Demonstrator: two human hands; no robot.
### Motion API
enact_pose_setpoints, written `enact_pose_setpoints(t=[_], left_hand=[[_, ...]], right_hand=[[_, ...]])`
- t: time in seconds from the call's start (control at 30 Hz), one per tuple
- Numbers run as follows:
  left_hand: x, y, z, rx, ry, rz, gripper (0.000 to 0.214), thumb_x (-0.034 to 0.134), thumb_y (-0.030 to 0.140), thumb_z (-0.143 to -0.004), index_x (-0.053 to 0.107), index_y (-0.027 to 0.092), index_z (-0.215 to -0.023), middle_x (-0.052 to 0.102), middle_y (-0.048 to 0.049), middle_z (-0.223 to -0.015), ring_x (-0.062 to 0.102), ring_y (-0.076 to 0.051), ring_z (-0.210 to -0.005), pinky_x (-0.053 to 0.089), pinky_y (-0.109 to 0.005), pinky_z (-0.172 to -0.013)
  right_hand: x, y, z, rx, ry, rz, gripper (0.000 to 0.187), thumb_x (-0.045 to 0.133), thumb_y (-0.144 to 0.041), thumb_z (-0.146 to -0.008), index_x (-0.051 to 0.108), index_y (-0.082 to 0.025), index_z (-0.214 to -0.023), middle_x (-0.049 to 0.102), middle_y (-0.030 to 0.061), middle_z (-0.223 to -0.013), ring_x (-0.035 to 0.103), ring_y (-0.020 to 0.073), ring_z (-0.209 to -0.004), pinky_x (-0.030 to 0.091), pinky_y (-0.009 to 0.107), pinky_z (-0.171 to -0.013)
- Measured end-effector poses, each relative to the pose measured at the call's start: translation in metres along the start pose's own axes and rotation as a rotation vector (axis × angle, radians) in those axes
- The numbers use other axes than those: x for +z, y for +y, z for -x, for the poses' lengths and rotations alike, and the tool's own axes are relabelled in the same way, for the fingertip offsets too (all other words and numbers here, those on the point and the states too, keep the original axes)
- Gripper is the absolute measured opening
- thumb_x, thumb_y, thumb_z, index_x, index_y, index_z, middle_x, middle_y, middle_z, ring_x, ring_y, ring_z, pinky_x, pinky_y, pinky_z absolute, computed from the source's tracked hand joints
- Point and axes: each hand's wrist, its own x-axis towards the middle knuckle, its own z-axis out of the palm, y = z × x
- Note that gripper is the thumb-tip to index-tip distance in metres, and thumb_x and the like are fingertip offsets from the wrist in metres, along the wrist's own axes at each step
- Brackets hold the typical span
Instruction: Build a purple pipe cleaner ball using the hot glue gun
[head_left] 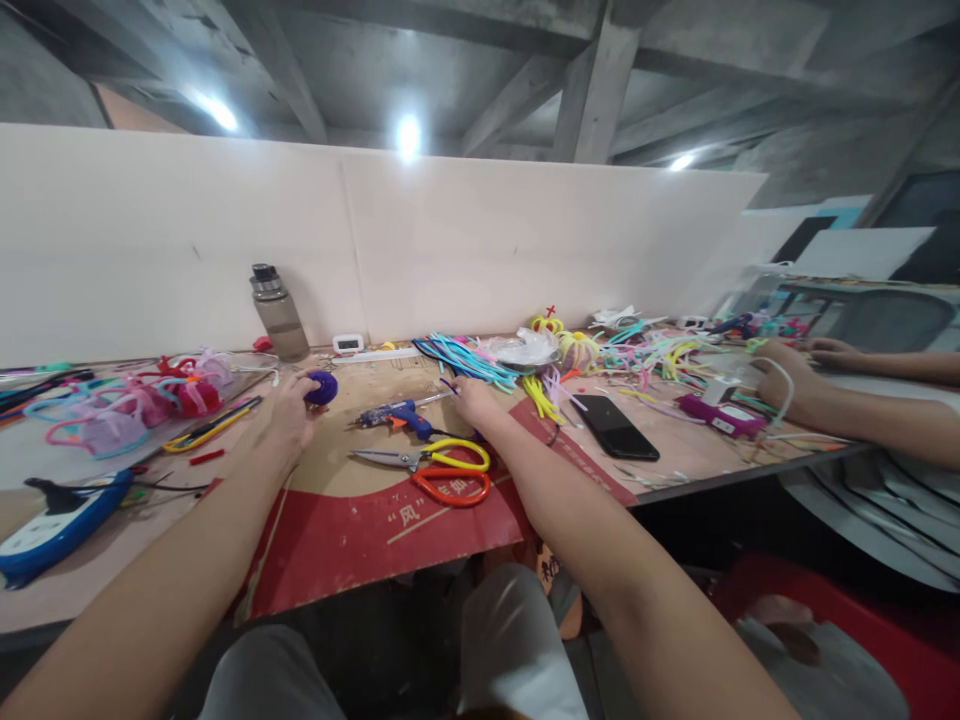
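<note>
Seen from the head: a bench partly covered by red and tan cardboard point(337, 530), with two bare hands well apart above it. At left, clamped in the fingers of the left hand point(292, 408): a purple ball point(321, 388), round in outline and about equal in every direction, just beyond and left of the nozzle of a blue glue gun point(394, 415). At right, pinched between the joined fingertips of the right hand point(476, 405): a thin purple strand point(448, 385), directed leftward and slightly away from the body, seemingly short, though too small and blurred to trace in full. Between the hands, glue gun lying crosswise, nozzle to the left. Nearer the body, scissors point(420, 460), likewise crosswise, tips to the left, yellow and red handle loops to the right. Beyond the right hand, blue strips point(465, 360) in a loose, slanting bundle. Right of the forearm, a black phone point(616, 427), flat. At left rear, a translucent bottle point(279, 315), standing near the white partition point(187, 230).
</note>
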Motion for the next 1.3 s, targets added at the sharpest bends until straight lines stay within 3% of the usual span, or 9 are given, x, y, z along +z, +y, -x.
enact_pose_setpoints(t=[0.67, 0.93, 1.3], left_hand=[[-0.0007, -0.0014, 0.0011, -0.001, -0.038, 0.017, 0.035, 0.061, 0.022, -0.055, 0.066, 0.021, -0.089, 0.062, -0.0029, -0.088, 0.055, -0.014, -0.068, 0.037, -0.019, -0.045], [-0.0022, -0.0026, -0.0035, -0.007, -0.038, 0.004, 0.036, 0.061, 0.022, -0.054, 0.066, 0.021, -0.090, 0.062, -0.0037, -0.088, 0.056, -0.015, -0.068, 0.038, -0.019, -0.045], [-0.0015, -0.0011, -0.0022, 0.003, -0.024, -0.006, 0.036, 0.060, 0.023, -0.054, 0.066, 0.021, -0.090, 0.063, -0.0039, -0.090, 0.056, -0.016, -0.072, 0.038, -0.020, -0.047]], right_hand=[[0.0041, 0.0014, 0.0009, 0.028, -0.032, -0.002, 0.034, 0.051, -0.013, -0.087, 0.064, -0.013, -0.118, 0.070, 0.0148, -0.112, 0.066, 0.0213, -0.102, 0.046, 0.023, -0.084], [-0.0027, -0.0016, 0.0030, -0.017, 0.014, -0.012, 0.033, 0.045, -0.020, -0.093, 0.063, -0.016, -0.120, 0.069, 0.0117, -0.114, 0.064, 0.0205, -0.106, 0.045, 0.022, -0.086], [0.0022, 0.0006, 0.0000, 0.001, -0.048, 0.034, 0.036, 0.046, -0.011, -0.088, 0.065, -0.017, -0.119, 0.070, 0.0132, -0.113, 0.066, 0.0200, -0.102, 0.045, 0.023, -0.085]])
